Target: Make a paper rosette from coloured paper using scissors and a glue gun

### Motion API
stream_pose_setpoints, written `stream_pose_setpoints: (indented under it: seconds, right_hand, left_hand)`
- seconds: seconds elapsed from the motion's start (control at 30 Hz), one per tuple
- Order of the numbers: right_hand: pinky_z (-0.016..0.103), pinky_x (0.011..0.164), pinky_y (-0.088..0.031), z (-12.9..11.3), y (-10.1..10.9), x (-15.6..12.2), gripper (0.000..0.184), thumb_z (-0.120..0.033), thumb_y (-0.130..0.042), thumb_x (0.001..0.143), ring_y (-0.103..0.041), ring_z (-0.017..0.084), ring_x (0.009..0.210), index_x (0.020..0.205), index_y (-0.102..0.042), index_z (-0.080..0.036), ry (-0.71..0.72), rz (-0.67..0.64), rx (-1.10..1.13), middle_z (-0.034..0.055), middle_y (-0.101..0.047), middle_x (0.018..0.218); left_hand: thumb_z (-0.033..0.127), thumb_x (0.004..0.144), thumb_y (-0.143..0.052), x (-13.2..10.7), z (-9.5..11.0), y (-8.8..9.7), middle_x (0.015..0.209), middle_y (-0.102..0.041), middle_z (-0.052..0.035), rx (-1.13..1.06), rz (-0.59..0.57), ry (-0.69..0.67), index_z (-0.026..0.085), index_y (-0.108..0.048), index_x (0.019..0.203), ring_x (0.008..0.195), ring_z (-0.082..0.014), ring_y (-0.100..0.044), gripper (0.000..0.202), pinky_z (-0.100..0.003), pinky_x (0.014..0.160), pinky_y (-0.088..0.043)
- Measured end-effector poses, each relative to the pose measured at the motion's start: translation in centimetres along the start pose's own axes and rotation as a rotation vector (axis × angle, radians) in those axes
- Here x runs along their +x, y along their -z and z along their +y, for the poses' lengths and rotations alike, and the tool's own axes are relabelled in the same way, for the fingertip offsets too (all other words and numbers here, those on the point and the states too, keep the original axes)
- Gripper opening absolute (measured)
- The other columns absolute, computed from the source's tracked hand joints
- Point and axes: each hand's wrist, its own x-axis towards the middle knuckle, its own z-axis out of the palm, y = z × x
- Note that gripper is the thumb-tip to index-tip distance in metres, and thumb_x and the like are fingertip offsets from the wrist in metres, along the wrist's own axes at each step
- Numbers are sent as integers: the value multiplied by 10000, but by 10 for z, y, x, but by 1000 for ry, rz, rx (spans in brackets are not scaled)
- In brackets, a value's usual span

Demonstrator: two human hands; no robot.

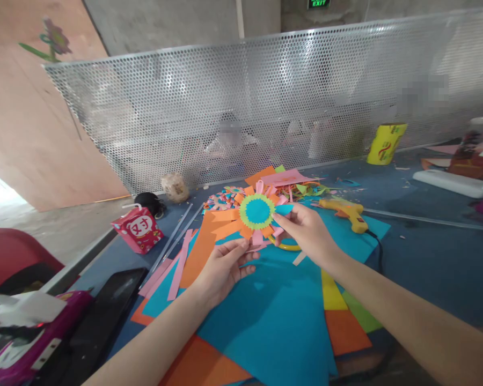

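I hold a paper flower (257, 213) up over the table: a blue disc on a green scalloped ring, with orange and pink petals around it. My left hand (224, 266) pinches its lower edge from below. My right hand (306, 229) is closed on a small blue paper petal (284, 209) at the flower's right side. Under both hands lie large blue paper sheets (273, 316), with orange sheets (203, 246) and pink paper strips (177, 271) to the left.
A yellow glue gun (346, 210) lies right of the flower, its cord trailing. A red drink carton (138, 229) stands at the left, a black tablet (100, 316) near it. Paper scraps (225, 197) lie behind. A perforated metal screen (265, 107) borders the table; a yellow packet (385, 143) leans there.
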Motion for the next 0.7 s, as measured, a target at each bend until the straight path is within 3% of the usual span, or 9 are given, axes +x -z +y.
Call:
stream_pose_setpoints:
  seconds: [0.7]
  right_hand:
    - [294, 450, -502, 0, 0, 0, 186, -358, -623, 710, -593, 157, 423, 736, -535, -197, -4, 4, -12, -30, -587, 579]
  left_hand:
    - [264, 490, -813, -2, 3, -3, 660, -648, -24, -1, 51, -53, 146, -627, 621, 594, -114, -583, 256, -215, 509, -486]
